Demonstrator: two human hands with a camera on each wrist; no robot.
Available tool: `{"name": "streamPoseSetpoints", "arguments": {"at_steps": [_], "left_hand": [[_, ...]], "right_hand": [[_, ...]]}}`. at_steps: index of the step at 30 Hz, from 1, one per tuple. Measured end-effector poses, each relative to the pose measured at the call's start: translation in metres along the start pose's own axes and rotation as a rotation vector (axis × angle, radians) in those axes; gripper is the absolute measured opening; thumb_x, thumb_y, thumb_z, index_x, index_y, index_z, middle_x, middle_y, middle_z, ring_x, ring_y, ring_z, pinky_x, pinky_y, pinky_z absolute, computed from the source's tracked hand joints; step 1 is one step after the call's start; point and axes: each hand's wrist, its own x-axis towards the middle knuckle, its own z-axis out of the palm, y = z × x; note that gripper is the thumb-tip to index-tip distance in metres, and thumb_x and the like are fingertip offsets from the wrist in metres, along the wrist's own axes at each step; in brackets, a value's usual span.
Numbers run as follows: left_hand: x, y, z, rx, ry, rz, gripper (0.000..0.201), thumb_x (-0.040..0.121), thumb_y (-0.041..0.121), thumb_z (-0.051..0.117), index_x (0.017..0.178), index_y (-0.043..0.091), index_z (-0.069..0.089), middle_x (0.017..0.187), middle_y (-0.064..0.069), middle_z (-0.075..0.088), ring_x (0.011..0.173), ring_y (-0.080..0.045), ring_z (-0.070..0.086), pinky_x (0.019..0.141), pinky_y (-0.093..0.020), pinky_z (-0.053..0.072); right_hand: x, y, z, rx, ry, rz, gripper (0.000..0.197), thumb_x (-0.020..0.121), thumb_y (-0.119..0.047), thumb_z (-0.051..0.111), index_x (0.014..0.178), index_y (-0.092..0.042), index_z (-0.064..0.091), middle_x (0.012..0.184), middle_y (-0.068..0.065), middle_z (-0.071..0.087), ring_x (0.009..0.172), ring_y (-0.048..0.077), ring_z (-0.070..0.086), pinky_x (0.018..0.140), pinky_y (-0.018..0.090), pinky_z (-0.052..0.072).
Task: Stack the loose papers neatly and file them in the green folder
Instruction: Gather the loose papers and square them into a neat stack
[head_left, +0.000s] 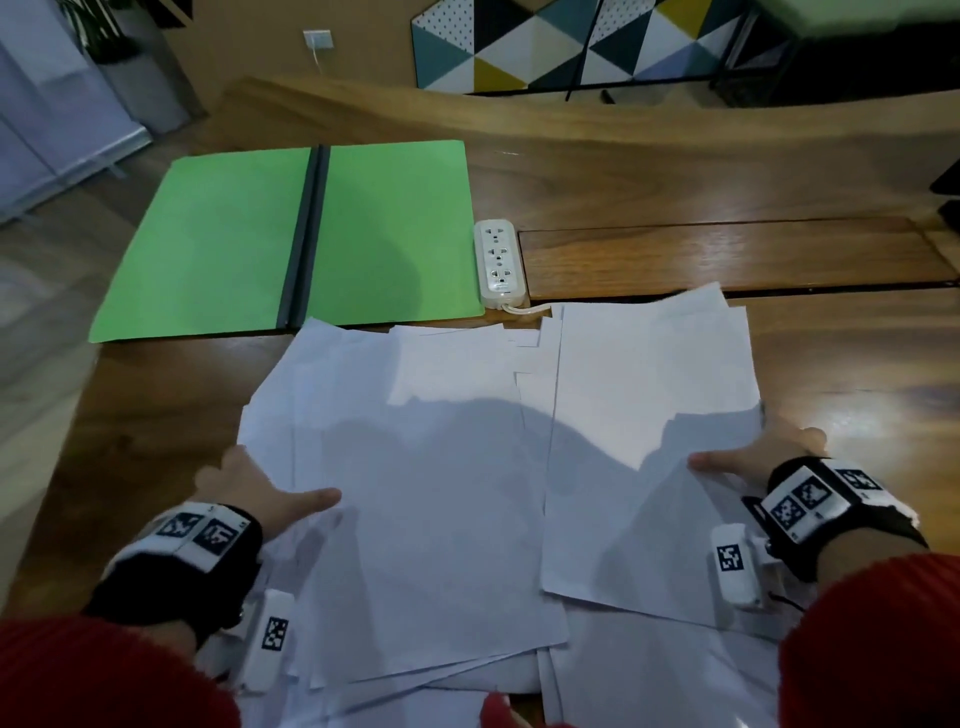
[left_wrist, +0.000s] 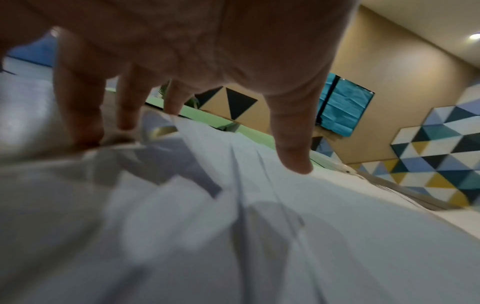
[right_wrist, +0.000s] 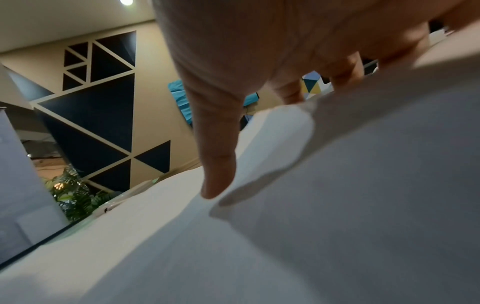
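Papers (head_left: 441, 467): lay spread loosely along the table's (head_left: 727, 171) near edge.
Left hand (head_left: 260, 491): gripped the pile's left side, thumb on top.
Right hand (head_left: 758, 452): gripped the right side likewise.
Green folder (head_left: 291, 239): lay open at the far left, beside a power strip (head_left: 498, 260).

Papers (head_left: 426, 467) showing plain white, shadowed grey-blue. Folder (head_left: 395, 228) showing bright green, with dark grey spine (head_left: 306, 234). Power strip (head_left: 497, 260) showing white. Table (head_left: 727, 171) showing brown woodgrain. Sleeves (head_left: 878, 639) showing red. Wall panel (head_left: 519, 41) showing teal, yellow, black, white triangles.
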Motion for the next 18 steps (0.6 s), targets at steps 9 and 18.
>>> {"name": "streamPoseSetpoints", "arguments": {"at_steps": [9,18], "left_hand": [[-0.028,0.011,0.013,-0.323,-0.065,0.118,0.079,0.061,0.032,0.082,0.125,0.008,0.043,0.124,-0.016,0.058,0.103,-0.036,0.057,0.081,-0.040,0.047],[-0.061,0.012,0.022,-0.344,-0.046,0.286,0.102,0.074,0.003,0.064,0.146,0.031,-0.004,0.119,-0.016,0.054,0.098,-0.037,0.058,0.089,-0.038,0.047]], "right_hand": [[-0.014,0.017,-0.003,0.175,-0.122,-0.028,0.044,0.077,-0.015,0.070,0.113,0.005,0.055,0.089,0.016,0.058,0.063,0.025,0.052,0.051,0.029,0.039],[-0.051,0.020,-0.015,0.234,0.135,-0.195,0.032,0.086,0.005,0.047,0.115,0.003,0.059,0.102,0.027,0.065,0.094,0.040,0.060,0.070,0.031,0.039]]}}
